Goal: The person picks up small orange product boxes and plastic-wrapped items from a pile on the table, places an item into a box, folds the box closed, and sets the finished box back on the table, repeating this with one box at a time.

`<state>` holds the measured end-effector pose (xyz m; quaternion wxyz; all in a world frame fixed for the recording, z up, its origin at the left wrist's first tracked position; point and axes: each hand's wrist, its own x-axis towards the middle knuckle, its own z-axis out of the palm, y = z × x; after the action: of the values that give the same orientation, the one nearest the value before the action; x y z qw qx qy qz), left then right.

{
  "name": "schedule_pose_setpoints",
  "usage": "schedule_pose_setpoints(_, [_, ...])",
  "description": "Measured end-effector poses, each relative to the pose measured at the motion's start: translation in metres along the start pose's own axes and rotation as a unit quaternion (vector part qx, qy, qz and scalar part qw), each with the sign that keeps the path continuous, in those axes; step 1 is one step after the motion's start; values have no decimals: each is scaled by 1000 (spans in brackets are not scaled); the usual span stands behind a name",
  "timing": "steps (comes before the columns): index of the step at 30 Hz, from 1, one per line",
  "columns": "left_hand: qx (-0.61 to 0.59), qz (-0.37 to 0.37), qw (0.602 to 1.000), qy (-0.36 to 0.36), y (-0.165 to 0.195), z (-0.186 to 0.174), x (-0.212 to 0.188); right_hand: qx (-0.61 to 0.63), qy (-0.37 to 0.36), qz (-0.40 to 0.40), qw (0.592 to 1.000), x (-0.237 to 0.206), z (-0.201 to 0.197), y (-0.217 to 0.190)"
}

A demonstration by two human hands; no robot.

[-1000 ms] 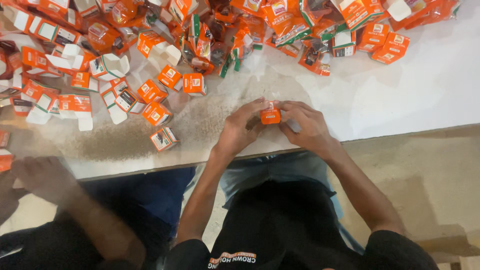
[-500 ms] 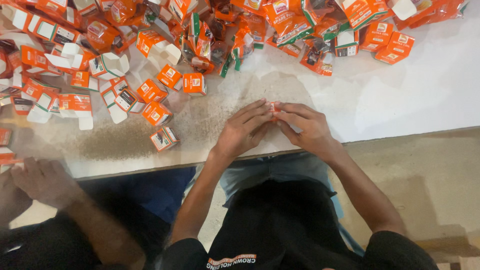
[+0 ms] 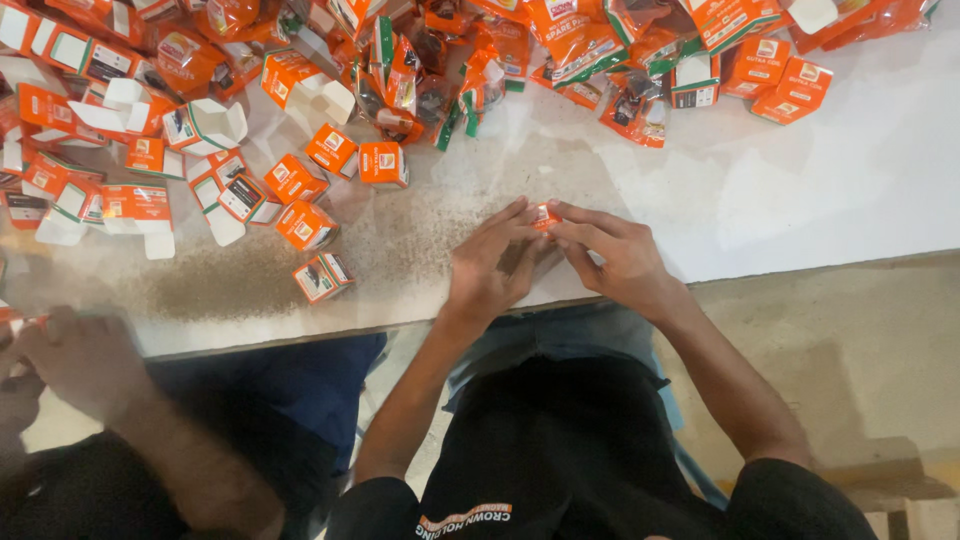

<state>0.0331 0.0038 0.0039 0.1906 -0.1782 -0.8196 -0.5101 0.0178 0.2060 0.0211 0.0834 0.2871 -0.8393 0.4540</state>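
A small orange box sits between my fingertips just above the white table. My left hand and my right hand both pinch it, fingers closed over most of it so only one corner shows. Both hands rest near the table's front edge. Several closed orange boxes lie to the left of my left hand, the nearest one close to the edge.
A heap of orange boxes and flat unfolded cartons covers the back and left of the table, with orange packets at the back. Another person's hand and arm are at the lower left.
My fingers have folded over the small box, which stood more exposed a second ago. The other person's hand at the left has shifted toward the table edge.
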Motion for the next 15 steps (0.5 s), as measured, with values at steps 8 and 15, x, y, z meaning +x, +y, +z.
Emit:
schedule_pose_setpoints(8, [37, 12, 999, -8, 4, 2, -11, 1, -27, -13, 1000, -5, -3, 3])
schedule_pose_setpoints(15, [35, 18, 996, -77, -2, -18, -12, 8, -32, -21, 999, -4, 0, 3])
